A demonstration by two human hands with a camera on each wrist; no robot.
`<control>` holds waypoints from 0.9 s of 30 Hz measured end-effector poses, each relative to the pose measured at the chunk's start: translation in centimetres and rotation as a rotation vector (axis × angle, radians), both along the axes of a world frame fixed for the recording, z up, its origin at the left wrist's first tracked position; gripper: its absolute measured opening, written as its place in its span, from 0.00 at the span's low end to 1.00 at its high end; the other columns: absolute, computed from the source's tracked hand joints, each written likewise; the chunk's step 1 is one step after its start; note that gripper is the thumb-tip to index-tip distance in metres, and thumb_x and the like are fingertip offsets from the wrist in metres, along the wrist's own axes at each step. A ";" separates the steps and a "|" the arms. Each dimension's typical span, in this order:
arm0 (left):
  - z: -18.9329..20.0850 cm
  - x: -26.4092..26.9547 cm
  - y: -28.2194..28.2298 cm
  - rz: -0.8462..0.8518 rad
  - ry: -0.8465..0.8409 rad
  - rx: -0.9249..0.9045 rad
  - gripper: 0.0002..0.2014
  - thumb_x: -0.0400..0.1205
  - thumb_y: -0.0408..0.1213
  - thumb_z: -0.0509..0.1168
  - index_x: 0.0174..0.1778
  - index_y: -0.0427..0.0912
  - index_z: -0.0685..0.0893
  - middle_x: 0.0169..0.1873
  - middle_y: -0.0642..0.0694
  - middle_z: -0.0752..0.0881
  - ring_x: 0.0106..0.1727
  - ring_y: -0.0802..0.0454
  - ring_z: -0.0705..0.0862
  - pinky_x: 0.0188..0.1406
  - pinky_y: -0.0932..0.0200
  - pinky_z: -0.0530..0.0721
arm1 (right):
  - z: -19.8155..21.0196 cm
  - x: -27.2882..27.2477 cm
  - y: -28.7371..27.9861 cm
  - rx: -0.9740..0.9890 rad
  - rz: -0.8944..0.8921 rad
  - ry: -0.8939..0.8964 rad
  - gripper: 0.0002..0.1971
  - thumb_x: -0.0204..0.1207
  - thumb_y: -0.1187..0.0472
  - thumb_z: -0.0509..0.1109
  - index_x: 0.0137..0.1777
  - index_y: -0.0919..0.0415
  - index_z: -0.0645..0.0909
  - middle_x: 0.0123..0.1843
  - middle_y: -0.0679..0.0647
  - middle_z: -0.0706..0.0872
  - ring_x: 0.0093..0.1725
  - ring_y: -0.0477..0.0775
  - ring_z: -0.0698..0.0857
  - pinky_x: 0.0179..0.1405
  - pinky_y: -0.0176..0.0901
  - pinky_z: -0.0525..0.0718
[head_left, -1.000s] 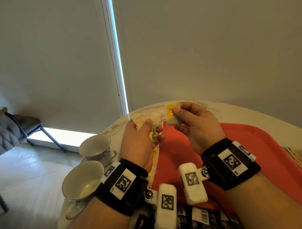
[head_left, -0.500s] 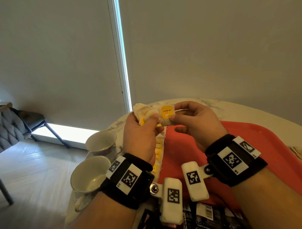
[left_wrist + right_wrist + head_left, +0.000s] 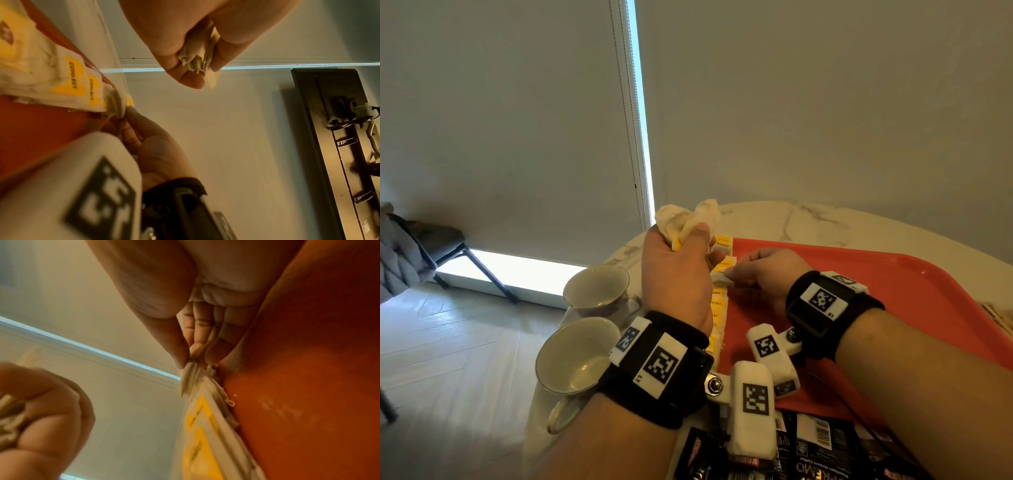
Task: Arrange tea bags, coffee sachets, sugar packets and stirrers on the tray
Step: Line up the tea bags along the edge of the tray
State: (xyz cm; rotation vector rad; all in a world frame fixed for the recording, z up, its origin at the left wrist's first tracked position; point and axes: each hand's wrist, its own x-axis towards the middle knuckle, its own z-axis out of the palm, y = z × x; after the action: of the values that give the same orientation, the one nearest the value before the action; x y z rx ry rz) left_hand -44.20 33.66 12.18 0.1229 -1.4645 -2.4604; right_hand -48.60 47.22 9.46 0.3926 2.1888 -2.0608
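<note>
My left hand (image 3: pixel 697 236) grips a crumpled bunch of cream tea bags (image 3: pixel 686 217) above the table's far left; the bunch (image 3: pixel 196 60) fills the fist (image 3: pixel 195 78) in the left wrist view. My right hand (image 3: pixel 729 274) pinches one tea bag with a yellow tag (image 3: pixel 722 269) low over the left edge of the red tray (image 3: pixel 893 294). Thumb and fingers (image 3: pixel 190 361) hold that bag (image 3: pixel 187 379) by its edge. Below it a row of yellow-tagged tea bags (image 3: pixel 717 308) (image 3: pixel 202 428) (image 3: pixel 72 78) lies along the tray's left side.
Two empty white cups (image 3: pixel 577 359) (image 3: pixel 597 287) stand left of the tray on the marble table (image 3: pixel 808 219). Black coffee sachets (image 3: pixel 818 452) lie at the near edge under my wrists. Wooden stirrers (image 3: pixel 1001 317) show at the far right. The tray's middle is bare.
My right hand came away from the bunch in my left hand and went down to the tray's left edge with one tea bag. The left hand keeps the bunch raised.
</note>
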 end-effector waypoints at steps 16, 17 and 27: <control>0.4 0.4 0.7 -0.134 -0.081 0.079 0.06 0.88 0.29 0.69 0.55 0.42 0.90 0.46 0.42 0.94 0.38 0.50 0.91 0.41 0.50 0.90 | 2.7 0.6 -0.4 -0.020 0.023 -0.009 0.11 0.78 0.54 0.77 0.45 0.64 0.90 0.42 0.60 0.88 0.33 0.53 0.82 0.32 0.45 0.83; 0.7 0.7 0.8 -0.168 -0.089 0.098 0.05 0.87 0.29 0.69 0.55 0.41 0.90 0.44 0.41 0.94 0.36 0.50 0.90 0.39 0.51 0.89 | 3.7 1.2 -0.1 -0.111 0.010 0.010 0.14 0.80 0.49 0.75 0.42 0.61 0.88 0.41 0.57 0.87 0.32 0.51 0.82 0.33 0.43 0.80; 4.7 3.8 1.0 -0.328 -0.032 0.106 0.05 0.90 0.31 0.66 0.55 0.38 0.88 0.39 0.43 0.92 0.31 0.54 0.90 0.29 0.60 0.89 | 9.9 7.0 1.1 -0.109 0.092 0.310 0.05 0.79 0.64 0.77 0.52 0.63 0.87 0.45 0.57 0.90 0.39 0.51 0.86 0.41 0.46 0.84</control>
State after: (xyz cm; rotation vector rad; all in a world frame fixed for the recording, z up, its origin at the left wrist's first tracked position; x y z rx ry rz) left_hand -40.44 34.70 16.91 -0.0634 -1.4665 -2.8085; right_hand -41.59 48.35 19.32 -0.0428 2.1881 -2.3071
